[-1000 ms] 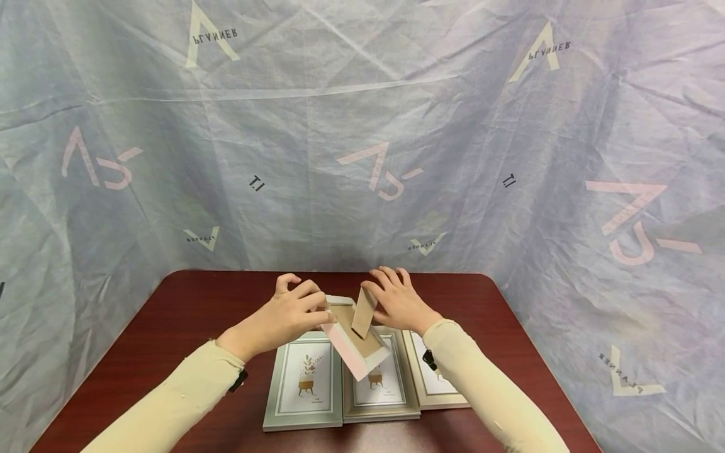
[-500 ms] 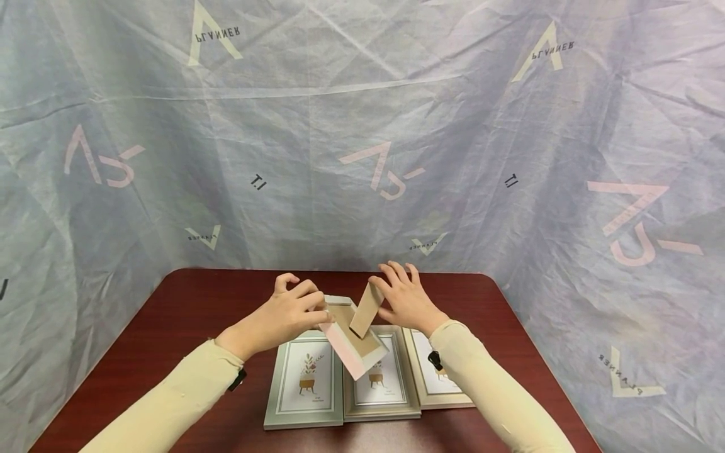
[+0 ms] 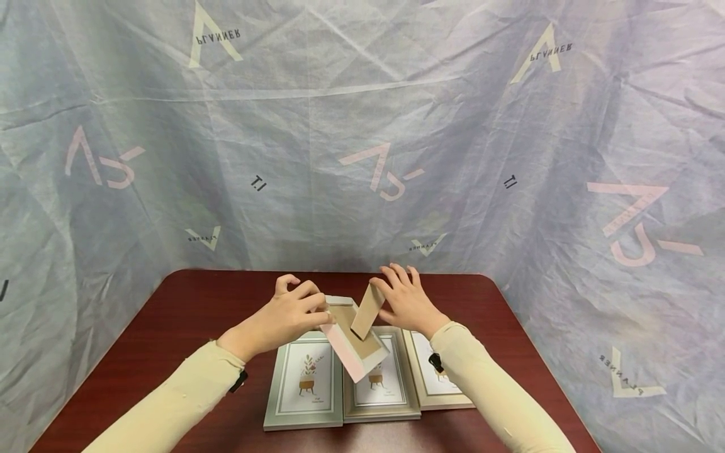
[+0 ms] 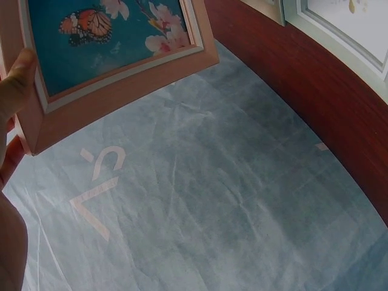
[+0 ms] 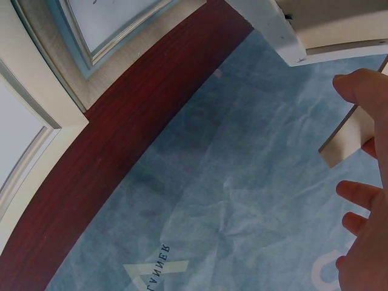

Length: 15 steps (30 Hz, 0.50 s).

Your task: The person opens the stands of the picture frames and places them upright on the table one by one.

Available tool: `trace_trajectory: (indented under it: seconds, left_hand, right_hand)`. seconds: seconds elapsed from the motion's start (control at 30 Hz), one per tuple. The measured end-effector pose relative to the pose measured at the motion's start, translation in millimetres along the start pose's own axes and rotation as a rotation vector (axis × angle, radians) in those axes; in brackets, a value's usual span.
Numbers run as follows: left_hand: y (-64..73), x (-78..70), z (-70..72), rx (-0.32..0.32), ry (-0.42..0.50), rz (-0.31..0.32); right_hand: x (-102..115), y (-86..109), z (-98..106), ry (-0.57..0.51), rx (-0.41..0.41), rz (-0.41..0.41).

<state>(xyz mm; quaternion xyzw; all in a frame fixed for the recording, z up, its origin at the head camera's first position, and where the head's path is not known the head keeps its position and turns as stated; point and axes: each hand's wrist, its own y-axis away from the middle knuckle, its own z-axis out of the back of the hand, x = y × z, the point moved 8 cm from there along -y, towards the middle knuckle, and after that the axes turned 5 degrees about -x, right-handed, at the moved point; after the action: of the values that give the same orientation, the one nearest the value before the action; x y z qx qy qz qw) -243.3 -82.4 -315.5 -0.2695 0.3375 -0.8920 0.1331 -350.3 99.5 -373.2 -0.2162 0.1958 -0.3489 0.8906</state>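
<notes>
My left hand [image 3: 283, 318] grips a pink picture frame [image 3: 344, 352] by its edge, tilted above the table with its brown back toward me. The left wrist view shows its front, a butterfly and blossom picture [image 4: 115, 42], with the thumb on the pink border. My right hand [image 3: 404, 303] holds the upper end of the frame's easel stand [image 3: 367, 313], which juts out from the backing. In the right wrist view, the stand [image 5: 350, 138] lies between thumb and forefinger while the other fingers stay off it.
Three picture frames lie face up in a row on the dark red table [image 3: 198, 314]: a pale green frame [image 3: 272, 402], a beige frame [image 3: 391, 415] partly covered by the held one, and a cream frame [image 3: 447, 404] partly behind the right sleeve. A grey printed cloth [image 3: 306, 126] hangs around.
My right hand has moved slightly right and away, swinging the easel stand a little further out from the backing. Over the last half second, hardly anything has moved. My left hand keeps its grip.
</notes>
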Motion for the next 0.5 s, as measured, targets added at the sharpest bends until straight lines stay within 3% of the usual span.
trace_trajectory:
  seconds: [0.3,0.5]
  left_hand:
    - [-2.4,-2.9,2.6,-0.030,-0.008,-0.022]
    - [-2.9,-3.7,2.2,-0.016,-0.017,-0.026]
  right_hand:
    - [-0.3,-0.1,-1.3,0.001,-0.006,0.003]
    - [-0.3,0.2,-1.7,-0.003,0.000,0.002]
